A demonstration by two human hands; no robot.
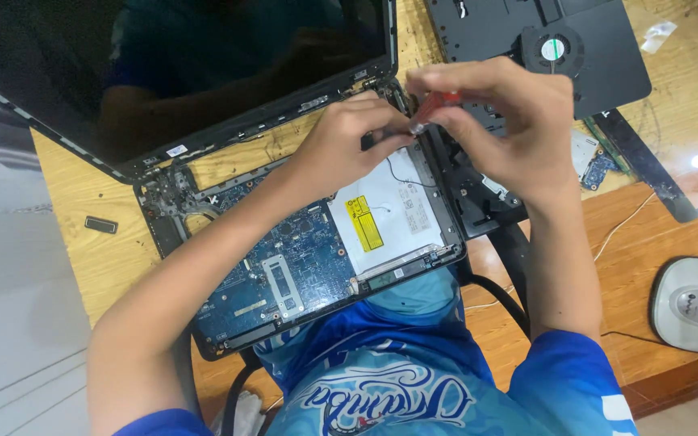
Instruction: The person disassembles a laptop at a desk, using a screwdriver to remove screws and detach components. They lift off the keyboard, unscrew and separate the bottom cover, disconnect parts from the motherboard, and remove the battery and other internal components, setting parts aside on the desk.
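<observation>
A red-handled screwdriver [436, 107] is being gripped in the curled fingers of the right hand [510, 121], its tip pointing down at the right hinge corner of an opened laptop [300, 258]. The left hand [349, 145] is closing loosely beside it, fingertips touching the screwdriver's shaft near the hinge. The laptop is lying near the table's [107, 242] front edge, showing a blue circuit board [284, 266] and a flat silver drive [389, 214] with a yellow label. Its glossy black screen [171, 64] is leaning back. A black plastic cover with a round fan [555, 48] is resting toward the far right corner.
</observation>
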